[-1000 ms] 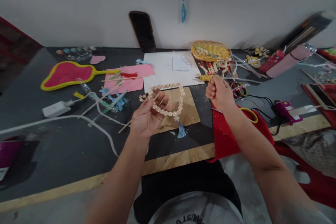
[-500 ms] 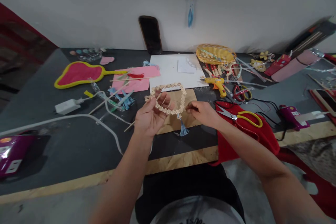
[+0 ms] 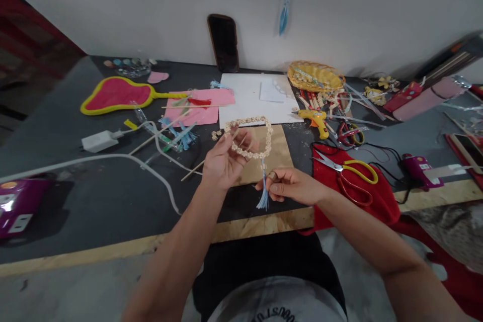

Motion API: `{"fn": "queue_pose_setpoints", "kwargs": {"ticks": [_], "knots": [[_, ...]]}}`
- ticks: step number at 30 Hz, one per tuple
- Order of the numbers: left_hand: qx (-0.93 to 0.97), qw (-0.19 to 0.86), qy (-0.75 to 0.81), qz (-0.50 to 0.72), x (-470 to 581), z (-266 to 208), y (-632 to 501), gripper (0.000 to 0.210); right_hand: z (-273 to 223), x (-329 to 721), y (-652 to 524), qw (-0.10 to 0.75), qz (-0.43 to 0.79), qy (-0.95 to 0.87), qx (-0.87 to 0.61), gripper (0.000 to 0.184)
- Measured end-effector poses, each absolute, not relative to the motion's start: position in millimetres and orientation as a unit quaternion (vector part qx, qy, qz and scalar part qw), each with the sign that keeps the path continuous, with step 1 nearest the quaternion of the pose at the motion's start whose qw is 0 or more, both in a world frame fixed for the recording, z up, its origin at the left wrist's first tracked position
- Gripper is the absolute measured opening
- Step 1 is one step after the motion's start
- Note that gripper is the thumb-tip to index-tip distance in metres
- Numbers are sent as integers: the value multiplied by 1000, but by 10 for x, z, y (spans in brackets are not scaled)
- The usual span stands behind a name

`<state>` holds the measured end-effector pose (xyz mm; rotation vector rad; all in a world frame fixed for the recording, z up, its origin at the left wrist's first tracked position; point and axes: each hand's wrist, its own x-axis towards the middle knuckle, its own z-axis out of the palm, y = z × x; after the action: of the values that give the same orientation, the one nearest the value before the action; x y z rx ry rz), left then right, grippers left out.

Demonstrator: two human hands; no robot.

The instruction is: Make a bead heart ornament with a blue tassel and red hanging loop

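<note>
My left hand (image 3: 223, 167) holds a loop of small cream flower-like pieces (image 3: 268, 137) by its left side, thumb in front and fingers curled behind. A light blue tassel (image 3: 263, 200) hangs from the bottom of the loop on a short cord. My right hand (image 3: 292, 185) is closed beside the tassel, thumb and fingertips against its strands. Beneath the loop lies a sheet of brown paper (image 3: 281, 148). A few loose cream pieces (image 3: 216, 135) rest left of the loop.
A yellow glue gun (image 3: 317, 122), a wicker basket (image 3: 320, 78) and yellow-handled scissors (image 3: 358, 168) on red cloth (image 3: 377, 206) lie to the right. On the left are a pink-and-yellow paddle shape (image 3: 121, 96) and a white cable (image 3: 124, 157). A phone (image 3: 223, 43) leans against the wall.
My right hand has moved down and left onto the tassel, which now hangs straighter. The loop shifts slightly right in view, and the loose cream pieces at its left are now uncovered.
</note>
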<state>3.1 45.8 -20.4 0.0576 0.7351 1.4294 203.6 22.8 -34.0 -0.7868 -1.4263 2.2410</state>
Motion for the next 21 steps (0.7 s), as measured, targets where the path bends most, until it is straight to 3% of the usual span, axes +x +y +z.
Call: {"fn": "queue_pose_setpoints", "kwargs": {"ticks": [8, 21], "knots": [[24, 671, 377, 639, 127, -382, 521, 24, -401, 2140, 110, 143, 740, -523, -398, 40], [92, 627, 449, 630, 98, -484, 567, 10, -446, 2153, 56, 101, 703, -562, -423, 14]]}}
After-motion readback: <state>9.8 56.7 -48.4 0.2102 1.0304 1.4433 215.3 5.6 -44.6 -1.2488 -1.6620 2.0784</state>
